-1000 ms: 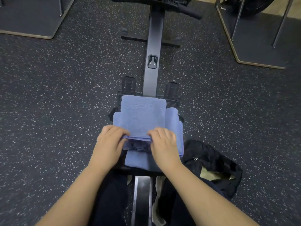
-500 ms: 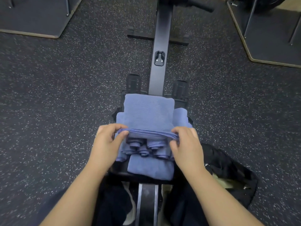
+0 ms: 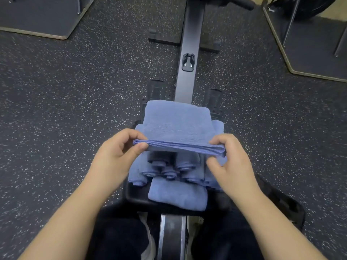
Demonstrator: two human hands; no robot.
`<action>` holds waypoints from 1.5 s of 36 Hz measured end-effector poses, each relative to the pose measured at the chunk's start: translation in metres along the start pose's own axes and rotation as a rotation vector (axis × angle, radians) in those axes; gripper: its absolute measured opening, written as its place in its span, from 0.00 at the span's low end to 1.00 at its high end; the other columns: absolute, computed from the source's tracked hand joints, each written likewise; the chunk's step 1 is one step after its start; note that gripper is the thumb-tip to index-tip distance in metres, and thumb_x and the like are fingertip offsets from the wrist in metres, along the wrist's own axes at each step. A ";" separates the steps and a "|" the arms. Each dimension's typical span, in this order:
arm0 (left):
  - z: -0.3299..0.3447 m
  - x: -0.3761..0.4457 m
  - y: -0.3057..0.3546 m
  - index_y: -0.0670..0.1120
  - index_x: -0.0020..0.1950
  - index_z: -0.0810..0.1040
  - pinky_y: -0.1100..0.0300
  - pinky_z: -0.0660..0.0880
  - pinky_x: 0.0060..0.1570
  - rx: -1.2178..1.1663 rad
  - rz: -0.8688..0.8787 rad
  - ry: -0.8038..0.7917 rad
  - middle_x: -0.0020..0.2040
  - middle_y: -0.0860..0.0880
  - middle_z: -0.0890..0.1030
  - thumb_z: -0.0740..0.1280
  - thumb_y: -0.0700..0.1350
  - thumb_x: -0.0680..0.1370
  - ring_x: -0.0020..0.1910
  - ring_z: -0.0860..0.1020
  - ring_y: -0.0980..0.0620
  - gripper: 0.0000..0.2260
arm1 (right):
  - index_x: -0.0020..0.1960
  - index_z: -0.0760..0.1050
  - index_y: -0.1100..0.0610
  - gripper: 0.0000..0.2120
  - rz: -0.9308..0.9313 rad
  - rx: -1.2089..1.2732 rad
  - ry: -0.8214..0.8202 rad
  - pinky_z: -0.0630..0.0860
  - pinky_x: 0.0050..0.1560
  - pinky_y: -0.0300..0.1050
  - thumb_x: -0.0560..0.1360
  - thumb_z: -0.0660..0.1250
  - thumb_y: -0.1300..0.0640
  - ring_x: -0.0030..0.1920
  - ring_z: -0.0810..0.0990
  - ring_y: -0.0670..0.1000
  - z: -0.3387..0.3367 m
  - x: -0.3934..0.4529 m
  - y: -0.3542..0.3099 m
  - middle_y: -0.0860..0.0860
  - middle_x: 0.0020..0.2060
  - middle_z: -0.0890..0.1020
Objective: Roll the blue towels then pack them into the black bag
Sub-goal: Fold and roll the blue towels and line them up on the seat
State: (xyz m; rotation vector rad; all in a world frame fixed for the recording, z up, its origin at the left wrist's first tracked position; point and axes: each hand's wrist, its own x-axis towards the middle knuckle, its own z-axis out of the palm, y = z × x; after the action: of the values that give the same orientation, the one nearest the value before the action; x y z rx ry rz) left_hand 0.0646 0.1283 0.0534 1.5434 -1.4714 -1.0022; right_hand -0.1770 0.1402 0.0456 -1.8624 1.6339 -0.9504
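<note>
Head view is showing you sitting astride a rowing machine rail, and you are lifting the near edge of a folded blue towel with both hands. Your left hand is pinching the left corner between thumb and fingers, and your right hand is pinching the right corner the same way. Under the raised edge, several rolled towels are lying side by side on the seat, with another folded towel nearest you. The black bag is lying on the floor by your right leg, mostly hidden by your forearm. You are risking two things: dragging the towel could nudge the rolls off the narrow seat, and uneven corner tension could skew the roll so it loosens in the bag.
</note>
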 end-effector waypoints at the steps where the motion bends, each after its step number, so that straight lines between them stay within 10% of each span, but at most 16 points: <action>1: 0.000 -0.001 -0.003 0.54 0.41 0.78 0.72 0.66 0.35 0.033 -0.012 -0.007 0.33 0.62 0.78 0.69 0.41 0.76 0.32 0.73 0.63 0.08 | 0.50 0.69 0.48 0.11 -0.015 -0.019 -0.019 0.64 0.50 0.25 0.70 0.66 0.57 0.48 0.71 0.39 0.001 0.000 0.002 0.39 0.46 0.73; 5: 0.001 -0.003 -0.013 0.53 0.41 0.78 0.71 0.65 0.31 0.095 -0.045 -0.054 0.30 0.58 0.75 0.70 0.42 0.76 0.29 0.70 0.60 0.07 | 0.45 0.72 0.51 0.14 -0.022 -0.119 -0.078 0.65 0.47 0.26 0.71 0.69 0.69 0.43 0.70 0.41 0.001 0.000 0.011 0.42 0.42 0.74; 9: 0.005 -0.002 -0.018 0.52 0.41 0.78 0.70 0.65 0.31 0.134 -0.050 -0.094 0.29 0.63 0.74 0.68 0.41 0.77 0.29 0.69 0.61 0.07 | 0.45 0.75 0.57 0.02 -0.006 -0.144 -0.095 0.64 0.47 0.24 0.76 0.66 0.62 0.43 0.70 0.40 0.002 0.001 0.015 0.44 0.41 0.75; 21: 0.027 0.000 -0.021 0.50 0.46 0.75 0.69 0.65 0.35 0.258 -0.064 0.061 0.37 0.51 0.76 0.65 0.45 0.79 0.35 0.71 0.59 0.03 | 0.36 0.63 0.49 0.15 0.189 -0.128 -0.100 0.60 0.43 0.34 0.81 0.59 0.57 0.41 0.64 0.42 0.018 0.004 0.020 0.44 0.39 0.67; 33: 0.038 0.002 -0.020 0.45 0.39 0.78 0.66 0.59 0.41 0.465 0.295 0.128 0.42 0.55 0.70 0.63 0.29 0.72 0.44 0.63 0.54 0.11 | 0.44 0.74 0.57 0.06 0.060 -0.285 0.173 0.59 0.47 0.36 0.72 0.71 0.62 0.47 0.68 0.50 0.025 0.005 0.015 0.49 0.43 0.72; 37: 0.046 0.001 -0.024 0.46 0.43 0.79 0.62 0.62 0.46 0.445 0.307 0.085 0.44 0.58 0.69 0.60 0.35 0.70 0.46 0.63 0.55 0.10 | 0.41 0.76 0.59 0.10 -0.112 -0.243 0.161 0.60 0.48 0.30 0.67 0.62 0.72 0.44 0.68 0.49 0.036 0.003 0.009 0.53 0.41 0.75; 41: 0.051 -0.002 -0.023 0.49 0.47 0.78 0.53 0.63 0.49 0.517 0.258 0.077 0.47 0.57 0.69 0.65 0.52 0.71 0.50 0.64 0.52 0.09 | 0.43 0.75 0.60 0.11 -0.139 -0.201 0.106 0.65 0.49 0.38 0.68 0.55 0.62 0.45 0.71 0.53 0.041 0.001 0.000 0.53 0.42 0.76; 45: 0.054 -0.001 -0.027 0.48 0.48 0.77 0.54 0.57 0.47 0.608 0.237 0.030 0.49 0.51 0.73 0.78 0.48 0.66 0.52 0.63 0.51 0.15 | 0.47 0.74 0.57 0.11 -0.103 -0.245 0.041 0.67 0.49 0.46 0.70 0.58 0.53 0.47 0.72 0.54 0.044 -0.001 -0.004 0.51 0.45 0.76; 54: 0.050 0.005 -0.025 0.52 0.48 0.78 0.60 0.51 0.45 0.631 0.304 0.078 0.48 0.54 0.75 0.56 0.55 0.76 0.52 0.65 0.52 0.12 | 0.54 0.70 0.53 0.13 -0.095 -0.319 0.012 0.65 0.53 0.45 0.72 0.57 0.49 0.52 0.69 0.51 0.046 -0.001 0.004 0.50 0.51 0.75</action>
State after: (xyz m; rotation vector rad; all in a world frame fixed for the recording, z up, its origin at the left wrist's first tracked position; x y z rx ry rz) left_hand 0.0286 0.1243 0.0105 1.6729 -2.0085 -0.2999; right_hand -0.1450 0.1364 0.0127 -2.1639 1.8028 -0.7736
